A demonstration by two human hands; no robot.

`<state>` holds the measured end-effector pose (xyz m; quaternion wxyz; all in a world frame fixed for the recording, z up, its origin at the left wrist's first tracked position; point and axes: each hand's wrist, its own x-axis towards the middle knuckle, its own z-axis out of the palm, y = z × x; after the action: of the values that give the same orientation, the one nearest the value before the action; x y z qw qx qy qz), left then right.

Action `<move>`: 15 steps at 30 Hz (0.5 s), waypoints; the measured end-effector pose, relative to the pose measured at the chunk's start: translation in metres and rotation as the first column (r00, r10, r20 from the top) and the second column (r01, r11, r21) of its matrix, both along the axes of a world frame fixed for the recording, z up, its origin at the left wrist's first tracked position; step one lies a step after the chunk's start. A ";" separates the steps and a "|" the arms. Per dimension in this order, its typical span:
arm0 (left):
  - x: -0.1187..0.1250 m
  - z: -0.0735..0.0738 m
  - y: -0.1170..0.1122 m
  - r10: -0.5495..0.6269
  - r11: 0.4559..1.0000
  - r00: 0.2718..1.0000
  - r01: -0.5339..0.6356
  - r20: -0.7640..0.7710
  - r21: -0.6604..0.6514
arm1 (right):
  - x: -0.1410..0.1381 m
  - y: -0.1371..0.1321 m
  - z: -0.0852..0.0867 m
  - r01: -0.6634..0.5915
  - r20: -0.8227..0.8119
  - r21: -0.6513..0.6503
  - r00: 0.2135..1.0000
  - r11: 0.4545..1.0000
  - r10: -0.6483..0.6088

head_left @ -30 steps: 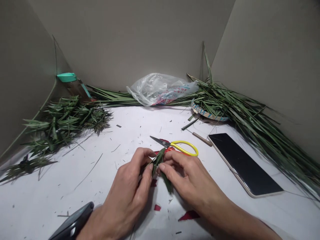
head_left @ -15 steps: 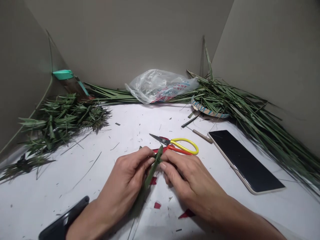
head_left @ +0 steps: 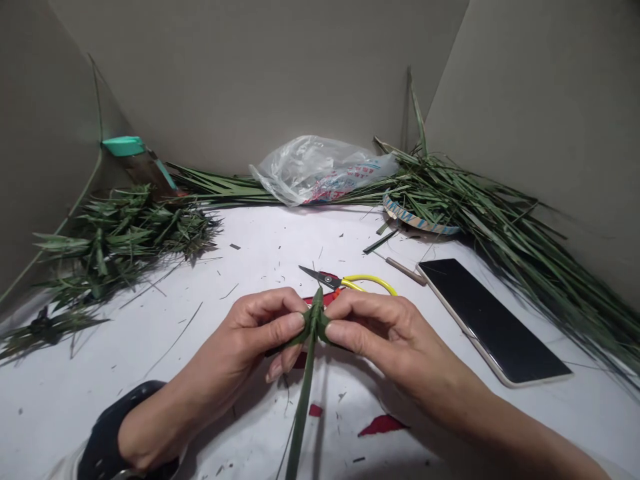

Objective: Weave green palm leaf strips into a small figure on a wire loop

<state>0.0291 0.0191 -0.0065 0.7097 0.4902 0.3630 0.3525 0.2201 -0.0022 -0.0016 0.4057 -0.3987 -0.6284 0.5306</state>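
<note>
Two hands meet low in the middle of the white table [head_left: 150, 373], both pinched on one green leaf strip [head_left: 305, 393]. The left hand [head_left: 260, 327] has thumb and forefinger closed on the folded head of the strip from its own side, with a lower finger curled beneath; a dark wristband [head_left: 107, 433] sits on that wrist. The right hand [head_left: 375, 327] mirrors it — thumb and forefinger closed on the same fold from the other side. The strip's long tail runs down toward the bottom edge of the view, its folded top held just above the tabletop between the two sets of fingertips.

Near items: red scraps [head_left: 383, 424] on the table under and beside the right forearm, and small green trimmings scattered about.

Middle: scissors with yellow handles [head_left: 350, 283] just beyond the fingers, blades pointing left; a dark phone [head_left: 493, 320] lying flat to the right, screen up; a thin brown stick [head_left: 405, 270] between scissors and phone.

Far: a pile of finished folded leaf pieces [head_left: 120, 237] at the left; a teal-capped object [head_left: 123, 145] behind it; a crumpled clear plastic bag [head_left: 320, 170] at the back wall; a patterned hoop [head_left: 417, 223] — partly buried — and a long heap of loose green leaves [head_left: 510, 240] along the right wall.
</note>
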 end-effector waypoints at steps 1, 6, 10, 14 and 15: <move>0.000 0.000 0.000 -0.007 1.000 1.000 0.008 0.030 -0.021 | 0.000 0.000 0.001 -0.005 -0.027 -0.014 1.000 1.000 0.005; 0.002 0.000 -0.001 -0.018 0.995 0.991 0.031 0.132 -0.090 | -0.002 0.000 0.006 0.007 -0.161 -0.116 0.987 0.993 -0.026; 0.002 -0.004 0.000 -0.015 0.988 0.982 0.044 0.188 -0.148 | -0.003 0.002 0.004 -0.011 -0.263 -0.170 0.964 0.985 -0.035; 0.000 -0.010 -0.001 0.002 0.975 0.974 0.049 0.226 -0.218 | -0.003 0.003 -0.001 -0.029 -0.277 -0.177 0.961 0.984 -0.021; 0.000 -0.011 -0.002 0.004 0.970 0.973 0.052 0.230 -0.237 | -0.003 0.002 -0.002 -0.043 -0.291 -0.193 0.957 0.980 -0.015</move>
<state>0.0290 0.0176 -0.0170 0.8053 0.3609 0.3131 0.3510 0.2172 0.0000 -0.0032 0.4485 -0.3499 -0.5090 0.6460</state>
